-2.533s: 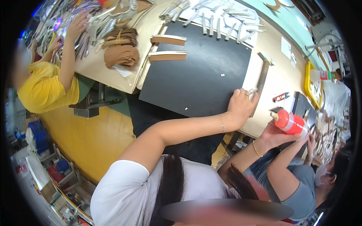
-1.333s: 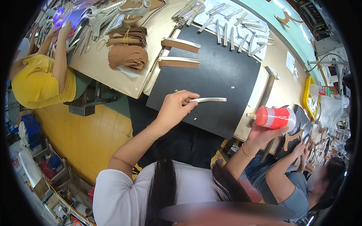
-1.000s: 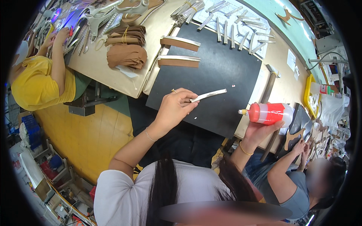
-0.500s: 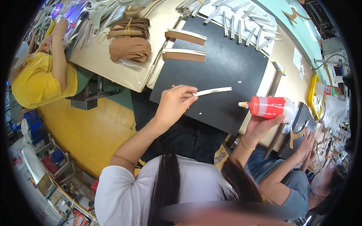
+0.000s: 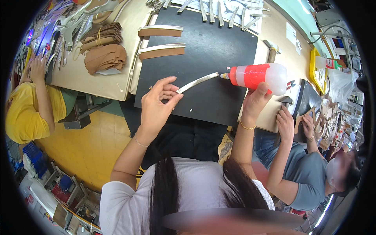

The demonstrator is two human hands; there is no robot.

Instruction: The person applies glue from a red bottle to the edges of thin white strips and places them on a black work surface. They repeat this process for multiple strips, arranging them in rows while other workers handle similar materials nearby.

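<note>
My left hand [image 5: 156, 105] has the near end of a narrow, pale, slightly curved strip [image 5: 199, 82] between its thumb and curled fingers; the index finger is raised off it. The strip extends to the right above a black work board [image 5: 203, 100]. In my right hand [image 5: 255, 102] is a translucent squeeze bottle [image 5: 277, 78] with a red cap and red wrapping, tilted on its side. Its nozzle points left, very close to the strip's far end; whether they touch I cannot tell. Two brown strips [image 5: 162, 53] with pale edging lie at the board's left.
Rubber-banded brown pieces [image 5: 105, 58] are stacked on the table to the left. Several pale strips [image 5: 220, 15] lie at the board's far edge. A hammer [image 5: 272, 49] and a yellow tray [image 5: 315, 70] are at right. Co-workers sit on both sides, one in yellow [image 5: 29, 131], one in grey-blue [image 5: 309, 178].
The bottle has moved left, bringing its nozzle up to the strip's end. My left index finger has lifted from the strip. The view has shifted right, and the right co-worker's hands have moved.
</note>
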